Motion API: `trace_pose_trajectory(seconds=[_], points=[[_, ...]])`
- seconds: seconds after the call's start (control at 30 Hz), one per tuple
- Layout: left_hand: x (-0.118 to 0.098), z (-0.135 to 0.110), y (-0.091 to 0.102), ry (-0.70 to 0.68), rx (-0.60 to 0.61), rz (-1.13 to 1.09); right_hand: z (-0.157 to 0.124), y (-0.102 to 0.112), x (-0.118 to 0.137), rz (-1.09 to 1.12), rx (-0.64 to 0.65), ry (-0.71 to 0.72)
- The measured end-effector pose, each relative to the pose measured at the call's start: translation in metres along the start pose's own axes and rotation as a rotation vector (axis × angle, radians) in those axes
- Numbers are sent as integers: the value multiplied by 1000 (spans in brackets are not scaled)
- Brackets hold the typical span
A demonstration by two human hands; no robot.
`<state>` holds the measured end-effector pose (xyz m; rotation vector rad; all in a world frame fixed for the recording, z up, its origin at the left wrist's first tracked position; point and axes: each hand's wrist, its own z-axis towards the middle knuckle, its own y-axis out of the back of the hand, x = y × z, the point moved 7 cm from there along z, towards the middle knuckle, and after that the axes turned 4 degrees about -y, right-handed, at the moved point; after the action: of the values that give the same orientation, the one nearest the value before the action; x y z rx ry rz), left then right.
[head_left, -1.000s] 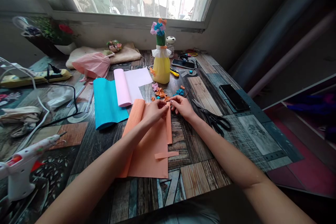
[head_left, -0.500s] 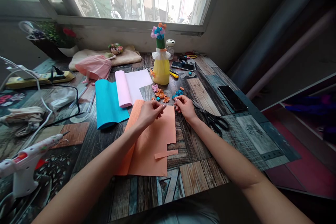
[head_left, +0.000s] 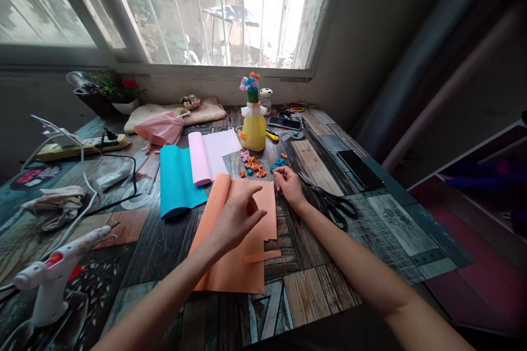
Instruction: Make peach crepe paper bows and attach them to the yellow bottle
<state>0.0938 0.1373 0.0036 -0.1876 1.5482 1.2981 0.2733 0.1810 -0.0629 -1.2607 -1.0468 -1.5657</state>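
My left hand (head_left: 239,215) hovers over the orange crepe paper (head_left: 236,271), its index finger and thumb apart and nothing between them. By the paper's far right corner, my right hand (head_left: 289,186) is closed in a pinch; whatever is between the fingertips is too small to make out. Just beyond that hand lie blue paper bows (head_left: 279,163), with orange paper bows (head_left: 253,164) to their left. A loose orange strip (head_left: 265,256) lies across the paper's notched right edge. Black scissors (head_left: 335,203) rest with blades partly spread, right of my right hand.
Blue (head_left: 177,184) and pink crepe rolls (head_left: 200,159) lie left. Behind the bows stands a decorated yellow bottle (head_left: 253,129). A glue gun (head_left: 57,269), cables and a power strip (head_left: 84,145) occupy the left side. A phone (head_left: 359,169) lies right, a doll (head_left: 160,127) at the back.
My left hand has drawn back toward me from near the right hand, and its fingers have parted. The right hand keeps its pinch. The view has tilted upward.
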Motion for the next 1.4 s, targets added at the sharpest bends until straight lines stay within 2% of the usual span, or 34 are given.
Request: trace_pose_trajectory(seconds=[0.1,0.17,0.3,0.37,0.43,0.53,0.6,0.67,0.83,0.9,1.03,1.17,1.23,1.3,1.33,1.4], points=[[-12,-13,5,-81,13,22,1,9,16,30,-57,32],[-15,-20,10,-80,20,90,2,22,33,36,-83,48],[-16,-33,17,-95,8,138,-1,69,64,-9,-111,74],[-13,-41,18,-130,-5,131,-9,94,71,-198,-83,81],[-8,-49,19,-152,-18,155,-22,116,71,-490,-42,86],[2,-60,21,-170,-16,224,-49,136,60,-925,85,117],[8,-66,25,-168,-12,285,-66,147,51,-1091,125,118],[15,-70,28,-142,6,332,-79,153,42,-1152,154,85],[29,-80,20,-85,135,298,-88,160,29,-1132,150,7],[31,-84,15,-81,147,277,-86,161,26,-1151,128,-15],[30,-90,15,-24,61,273,-83,164,21,-1191,117,-52],[14,-91,31,-27,-135,235,-83,165,22,-1162,123,-46],[4,-91,38,-11,-206,153,-84,163,31,-1143,87,-11],[1,-91,39,78,-219,6,-87,155,48,-1080,8,39],[2,-91,35,140,-204,-104,-91,149,58,-1012,-29,58],[6,-91,22,283,-153,-414,-102,125,74,-773,-3,32]])
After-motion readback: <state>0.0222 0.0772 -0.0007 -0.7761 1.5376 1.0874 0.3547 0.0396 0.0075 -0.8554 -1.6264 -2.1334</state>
